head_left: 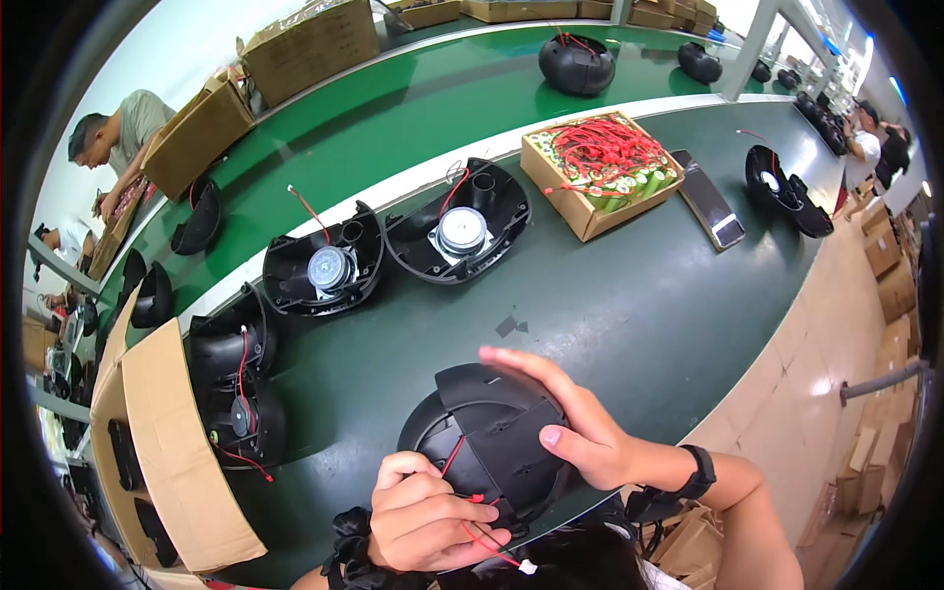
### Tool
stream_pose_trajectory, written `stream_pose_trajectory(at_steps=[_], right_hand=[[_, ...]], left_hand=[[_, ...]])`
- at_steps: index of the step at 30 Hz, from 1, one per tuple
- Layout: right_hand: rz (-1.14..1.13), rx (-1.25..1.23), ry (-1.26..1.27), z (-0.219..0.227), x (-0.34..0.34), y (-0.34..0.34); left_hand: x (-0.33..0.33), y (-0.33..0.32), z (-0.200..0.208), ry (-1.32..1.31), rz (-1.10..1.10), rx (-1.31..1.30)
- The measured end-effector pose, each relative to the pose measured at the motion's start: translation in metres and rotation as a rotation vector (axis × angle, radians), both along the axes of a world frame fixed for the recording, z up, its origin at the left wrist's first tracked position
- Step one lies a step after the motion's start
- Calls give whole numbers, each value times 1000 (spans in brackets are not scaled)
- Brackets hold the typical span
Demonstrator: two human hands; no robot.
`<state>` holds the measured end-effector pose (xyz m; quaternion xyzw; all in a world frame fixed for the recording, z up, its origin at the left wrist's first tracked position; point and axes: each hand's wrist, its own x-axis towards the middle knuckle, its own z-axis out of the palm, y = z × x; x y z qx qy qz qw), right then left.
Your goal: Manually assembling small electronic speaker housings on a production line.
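While the middle of the view is filled by a dark green bench (610, 324), its left end is taken up by a cardboard box (187, 442) with a flap raised. Near the far edge, two open black shells (413, 246) are set side by side, a silver speaker (462, 230) mounted in each. At the near edge, a rounded black casing (516, 442) is held between the hands. By the right hand (590, 433) it is gripped along its right side, thumb on top; the left hand (433, 511) is curled at its lower left, and what its fingertips pinch cannot be told. Beyond, green batteries are packed in a small box (615, 218), a phone (706, 202) lying just beside. Below the left fingertips, a thin red wire is ended by a white plug (528, 567).
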<state>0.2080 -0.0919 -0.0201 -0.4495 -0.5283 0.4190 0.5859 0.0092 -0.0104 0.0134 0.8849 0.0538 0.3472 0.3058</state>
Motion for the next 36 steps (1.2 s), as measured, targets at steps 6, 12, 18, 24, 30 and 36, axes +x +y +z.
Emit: stream_pose_trajectory(at_steps=[6,12,18,24,30,36], right_hand=[[118,-95,-269,23,15,-5],[11,37,-357,14,10,-3],[7,-57,-18,3,-4,-4],[-47,12,-73,-4,-5,-1],[-67,-44,-58,12,-7,17],[193,-151,204,38,10,48]], left_hand=[[2,0,-1,-13,16,-5],[3,1,3,12,8,9],[5,-2,-10,-114,61,39],[9,-4,-8,-139,116,32],[17,7,-4,-223,203,-39],[23,30,5,-373,471,-699]])
